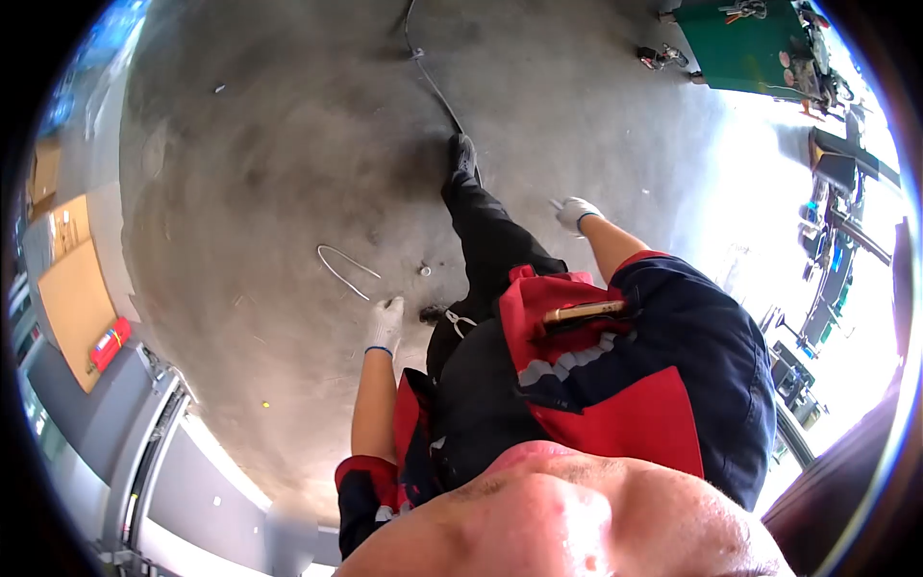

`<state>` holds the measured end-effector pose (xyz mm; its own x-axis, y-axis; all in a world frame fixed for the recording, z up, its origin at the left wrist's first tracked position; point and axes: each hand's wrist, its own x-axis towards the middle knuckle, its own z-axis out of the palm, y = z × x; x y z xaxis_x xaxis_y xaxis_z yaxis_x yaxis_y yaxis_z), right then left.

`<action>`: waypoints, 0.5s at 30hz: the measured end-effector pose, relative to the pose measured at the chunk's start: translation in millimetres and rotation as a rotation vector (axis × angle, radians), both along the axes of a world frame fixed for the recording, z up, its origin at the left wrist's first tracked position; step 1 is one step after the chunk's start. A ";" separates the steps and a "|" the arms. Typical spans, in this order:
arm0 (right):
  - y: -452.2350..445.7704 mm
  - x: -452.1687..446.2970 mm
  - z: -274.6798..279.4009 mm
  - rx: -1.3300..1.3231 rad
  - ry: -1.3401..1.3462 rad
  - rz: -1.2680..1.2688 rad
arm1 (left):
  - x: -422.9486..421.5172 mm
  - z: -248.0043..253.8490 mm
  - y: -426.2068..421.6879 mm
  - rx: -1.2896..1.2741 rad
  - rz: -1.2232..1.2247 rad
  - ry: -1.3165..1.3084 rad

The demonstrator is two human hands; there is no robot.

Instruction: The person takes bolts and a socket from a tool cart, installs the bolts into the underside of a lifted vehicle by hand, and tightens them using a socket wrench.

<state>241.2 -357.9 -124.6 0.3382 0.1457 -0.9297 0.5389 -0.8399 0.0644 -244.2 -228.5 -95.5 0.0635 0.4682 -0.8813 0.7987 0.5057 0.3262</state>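
My left hand [386, 324], in a white glove with a blue cuff, hangs beside my leg over the floor. Its fingers point downward, and their grip does not show. Just ahead of its fingertips is a thin U-shaped metal rod [335, 252], its end apart from the glove. My right hand [576, 213], gloved alike, is held out to the right with a finger extended and nothing visible in it. A small round metal piece [425, 271] lies on the floor between the left hand and my leg. White-handled pliers [460, 322] hang at my waist.
One black shoe [462, 154] is stepped forward on the grey concrete floor [260, 163]. Beyond it runs a long dark cable or hose [435, 88]. At the far right stands a green bench [740, 43], with a tool [661, 58] beside it. Cardboard [72, 308] and a red packet [110, 343] are at left.
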 end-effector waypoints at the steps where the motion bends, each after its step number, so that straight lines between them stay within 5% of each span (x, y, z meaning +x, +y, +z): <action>1: 12.8 9.0 -14.5 0.072 0.025 0.079 | 29.6 10.4 29.0 -0.008 -0.126 0.038; 4: 74.7 37.2 -20.6 0.247 0.172 0.064 | 133.2 45.3 119.5 -0.027 -0.427 0.200; 10: 196.9 123.4 119.4 0.399 0.267 -0.203 | 274.6 44.3 260.9 0.134 -0.512 0.082; 15: 176.6 203.7 130.6 0.391 0.105 -0.219 | 368.3 87.2 341.8 0.115 -0.759 0.141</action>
<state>444.9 -181.3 6.0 0.3069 0.4281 -0.8500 0.3326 -0.8850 -0.3257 124.2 113.2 -8.3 0.2936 0.4309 -0.8533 0.9505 -0.2263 0.2128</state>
